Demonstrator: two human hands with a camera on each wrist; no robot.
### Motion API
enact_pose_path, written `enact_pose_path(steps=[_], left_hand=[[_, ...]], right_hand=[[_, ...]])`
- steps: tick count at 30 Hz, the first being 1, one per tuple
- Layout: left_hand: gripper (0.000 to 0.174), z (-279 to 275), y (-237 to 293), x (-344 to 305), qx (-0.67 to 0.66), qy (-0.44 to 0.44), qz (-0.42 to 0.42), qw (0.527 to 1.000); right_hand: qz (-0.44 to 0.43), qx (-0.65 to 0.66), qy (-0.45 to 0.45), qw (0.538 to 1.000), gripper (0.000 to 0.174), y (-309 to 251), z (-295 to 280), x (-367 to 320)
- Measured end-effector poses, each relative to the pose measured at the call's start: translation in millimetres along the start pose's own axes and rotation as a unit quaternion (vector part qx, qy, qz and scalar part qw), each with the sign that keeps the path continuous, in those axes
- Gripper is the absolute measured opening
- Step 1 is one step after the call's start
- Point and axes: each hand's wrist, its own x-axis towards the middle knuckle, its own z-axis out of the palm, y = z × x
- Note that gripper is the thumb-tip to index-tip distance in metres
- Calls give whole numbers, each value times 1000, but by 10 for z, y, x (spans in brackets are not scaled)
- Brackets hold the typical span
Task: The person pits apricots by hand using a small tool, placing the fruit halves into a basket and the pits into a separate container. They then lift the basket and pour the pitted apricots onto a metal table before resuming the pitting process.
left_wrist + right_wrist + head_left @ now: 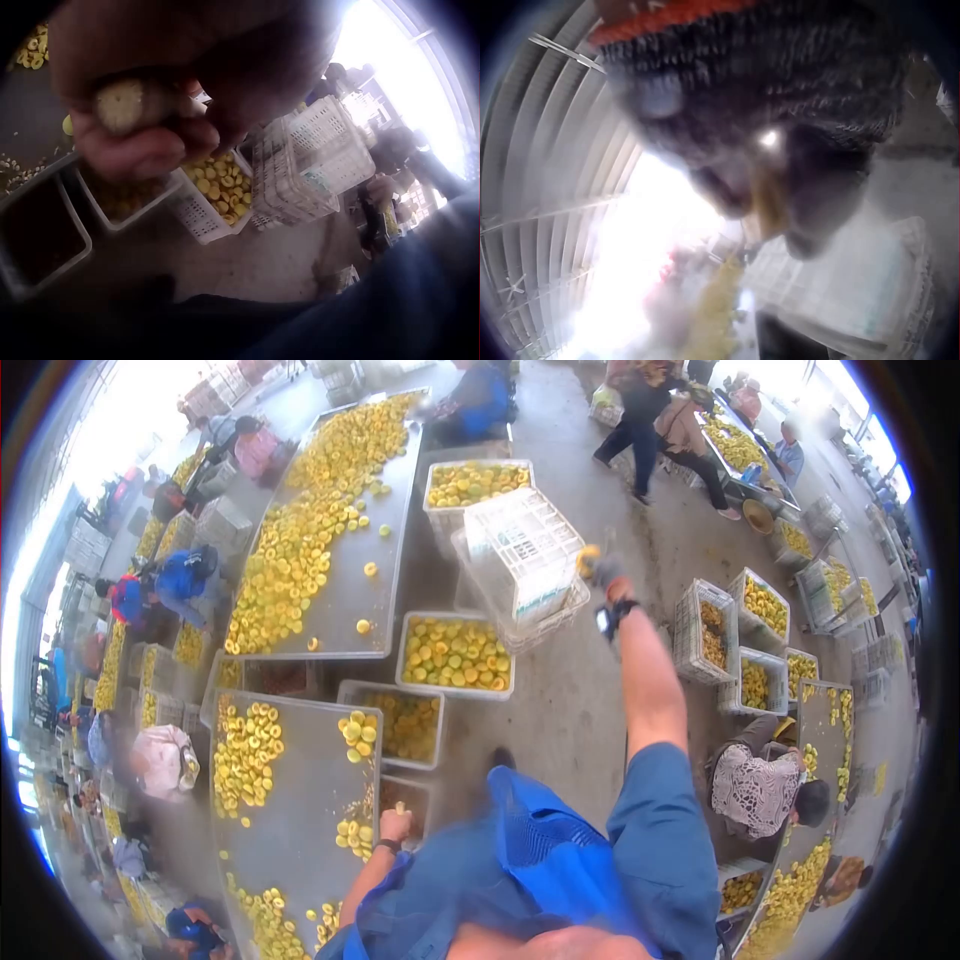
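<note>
My bare left hand (395,826) grips a round wooden handle (120,106) beside the near sorting table's edge; the rest of that tool is hidden by the fingers. Out in front, my right hand (612,582) wears a dark knit glove with an orange band. Its fingertips pinch a yellow fruit piece (588,561), blurred in the right wrist view. Just left of this hand, a white plastic crate (525,545) lies tilted on top of other stacked crates (545,622). On the near table (310,800) lie yellow halved fruits (250,750) and scattered pits.
A crate of fruit (458,652) and a darker one (400,725) stand along the tables. Beyond is a larger fruit-covered table (385,580). More filled crates (762,605) stand at right, near a seated person (755,785). People walk along the aisle ahead.
</note>
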Motion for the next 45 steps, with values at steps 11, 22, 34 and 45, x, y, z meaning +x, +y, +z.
enact_pose_path(steps=[11,22,34,45], left_hand=[[32,80,-234,-656,-171,58,-175,968],[46,-178,114,-347,32,53,-53,997],[41,-137,-123,270,275,-47,89,956],[39,-91,-482,873,69,-5,16,997]], right_hand=[[-110,-295,-274,909,38,410,1460,247],[94,-46,-623,775,55,1070,3145,-4139],[-50,-253,-421,870,42,1818,2918,-3366],[79,-348,-390,849,29,2622,1711,-3707]])
